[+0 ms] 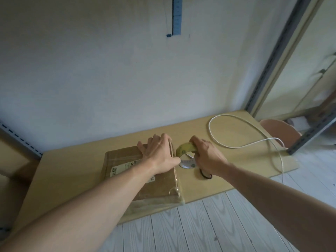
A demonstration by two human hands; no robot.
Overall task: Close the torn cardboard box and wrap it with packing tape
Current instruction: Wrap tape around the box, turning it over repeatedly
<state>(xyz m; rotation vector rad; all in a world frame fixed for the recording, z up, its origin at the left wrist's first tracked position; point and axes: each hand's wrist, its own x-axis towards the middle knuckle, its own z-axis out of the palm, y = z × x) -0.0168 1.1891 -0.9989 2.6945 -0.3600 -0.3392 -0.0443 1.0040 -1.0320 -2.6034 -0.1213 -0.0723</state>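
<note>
A flat brown cardboard box [127, 179] with a white label lies closed on the wooden table [72, 171]. Clear tape shines along its near and right edges. My left hand [160, 153] presses flat on the box's far right corner, fingers spread and straight. Just right of the box, my right hand [207, 157] grips a yellowish roll of packing tape [183, 149], fingers curled round it. A strip of clear tape runs from the roll to the box's right edge. Scissors [189, 163] lie beneath the roll, partly hidden by my right hand.
A white cable [236, 142] loops over the right part of the table and hangs off its edge. A dark hair tie [205, 174] lies by my right wrist. A pink chair [280, 131] and a metal shelf frame [309, 131] stand to the right. Wall behind.
</note>
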